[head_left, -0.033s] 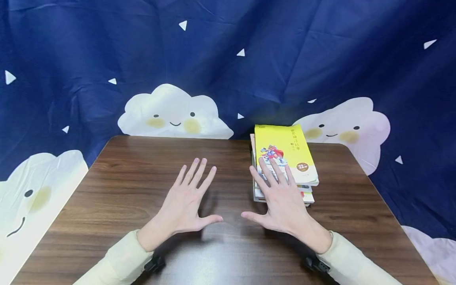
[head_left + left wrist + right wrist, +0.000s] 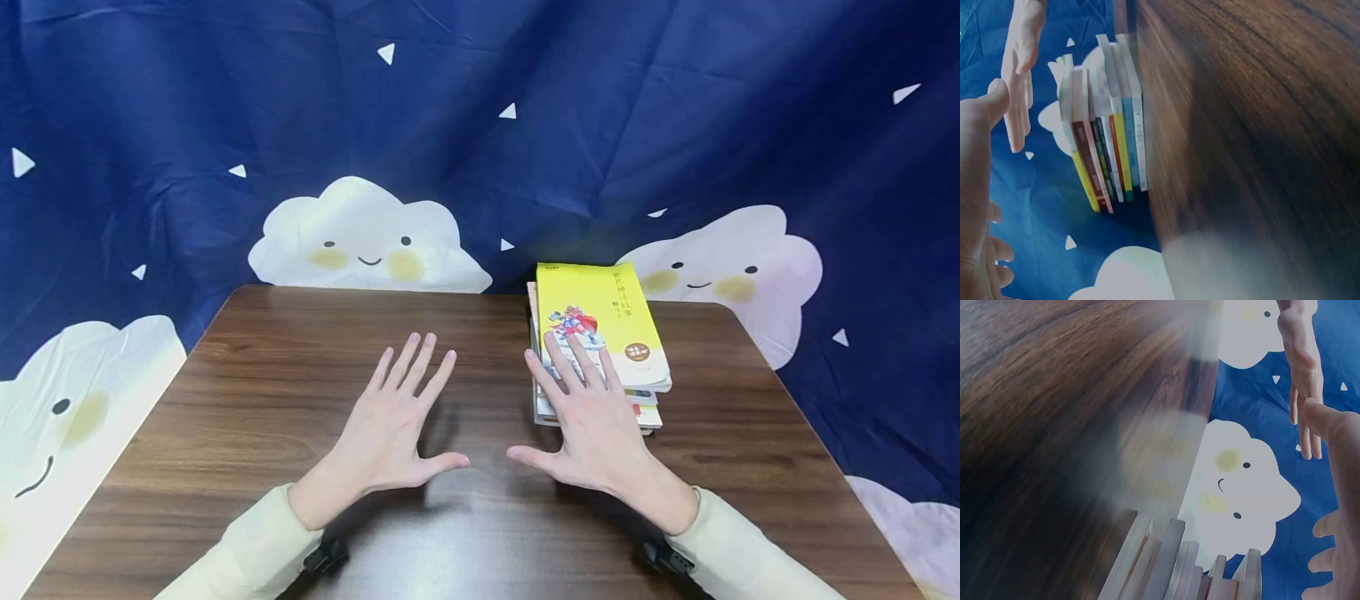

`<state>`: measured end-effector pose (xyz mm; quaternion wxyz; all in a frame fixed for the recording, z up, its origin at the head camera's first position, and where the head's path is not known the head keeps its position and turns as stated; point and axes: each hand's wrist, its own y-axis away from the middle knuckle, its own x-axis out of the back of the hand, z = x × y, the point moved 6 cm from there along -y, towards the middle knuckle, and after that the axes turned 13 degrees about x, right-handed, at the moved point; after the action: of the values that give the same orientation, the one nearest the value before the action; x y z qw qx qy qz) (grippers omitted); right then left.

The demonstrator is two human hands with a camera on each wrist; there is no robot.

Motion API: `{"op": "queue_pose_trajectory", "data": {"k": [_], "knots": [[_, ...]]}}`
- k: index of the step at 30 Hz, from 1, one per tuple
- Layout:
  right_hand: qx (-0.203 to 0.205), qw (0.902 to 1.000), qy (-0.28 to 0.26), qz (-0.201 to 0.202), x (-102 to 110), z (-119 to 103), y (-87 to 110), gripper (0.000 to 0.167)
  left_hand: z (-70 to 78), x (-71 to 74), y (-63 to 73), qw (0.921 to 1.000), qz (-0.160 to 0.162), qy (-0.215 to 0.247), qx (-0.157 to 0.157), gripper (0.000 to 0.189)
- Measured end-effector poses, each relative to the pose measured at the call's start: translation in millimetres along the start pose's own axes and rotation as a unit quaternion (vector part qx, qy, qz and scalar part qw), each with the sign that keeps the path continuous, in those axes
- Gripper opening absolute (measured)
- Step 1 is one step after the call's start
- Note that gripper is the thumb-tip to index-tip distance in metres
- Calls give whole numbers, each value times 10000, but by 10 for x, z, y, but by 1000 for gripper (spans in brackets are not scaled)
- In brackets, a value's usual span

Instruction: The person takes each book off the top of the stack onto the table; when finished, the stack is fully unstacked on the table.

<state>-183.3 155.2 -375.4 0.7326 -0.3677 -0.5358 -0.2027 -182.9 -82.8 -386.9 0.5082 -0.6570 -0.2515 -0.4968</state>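
Both hands hover over the table with fingers spread and palms down. My left hand (image 2: pixel 388 429) holds nothing and is above the table's middle left. My right hand (image 2: pixel 600 433), also holding nothing, is in front of a stack of books; in the head view its fingertips overlap the yellow book (image 2: pixel 600 304) on top. In the left wrist view the stacked books (image 2: pixel 1100 144) show several spines, and the right hand (image 2: pixel 1022 62) is apart from them. The right wrist view shows the books' page edges (image 2: pixel 1163 562) at the bottom and the left hand (image 2: pixel 1304 362) at the top.
A dark brown wooden table (image 2: pixel 225 417) lies under the hands. Behind it hangs a navy cloth (image 2: pixel 450 125) with white triangles and smiling clouds. The book stack stands near the table's back edge, right of centre. Dark straps (image 2: pixel 326 554) sit at both wrists.
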Motion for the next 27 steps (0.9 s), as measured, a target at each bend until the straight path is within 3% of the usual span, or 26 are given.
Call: {"op": "queue_pose_trajectory", "data": {"k": [9,19,22,24,27], "knots": [[164,9995,85,241,33,-69,-28,119,18,15,7,10000,-8,18,13,129],[122,9997,-115,156,57,-77,-21,119,31,24,9,9998,26,198,67,125],[-44,9991,-394,154,89,-5,13,117,44,7,-10,9979,-60,630,170,119],[-208,9976,-629,204,114,78,57,114,60,-20,-37,9926,-231,1146,334,114],[-522,9922,-1061,391,168,244,149,107,100,-77,-106,9728,-530,2122,765,103]]}}
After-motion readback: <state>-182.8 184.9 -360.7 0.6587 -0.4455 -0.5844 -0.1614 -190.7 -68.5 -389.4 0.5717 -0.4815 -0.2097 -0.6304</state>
